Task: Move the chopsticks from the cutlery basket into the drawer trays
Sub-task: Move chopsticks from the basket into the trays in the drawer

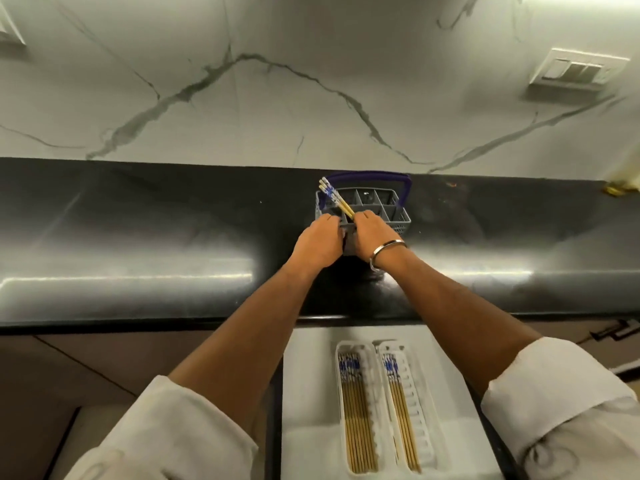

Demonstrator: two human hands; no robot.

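Note:
A grey cutlery basket (391, 206) with a blue handle stands on the black counter. A few chopsticks (334, 198) with blue-white tops and golden shafts lean out of its near-left compartment. My left hand (318, 242) grips the basket's near-left edge. My right hand (372, 237) curls over the near edge with its fingers closed around the lower part of the chopsticks. Below the counter, an open white drawer holds two white trays. The left tray (338, 379) has several chopsticks lying in it. The right tray (420, 414) holds fewer.
The black counter (138, 237) runs the full width, backed by a marble wall with a switch plate (575, 71) at the right. A yellowish object (620, 188) lies at the counter's far right. Brown cabinet fronts flank the drawer (308, 375).

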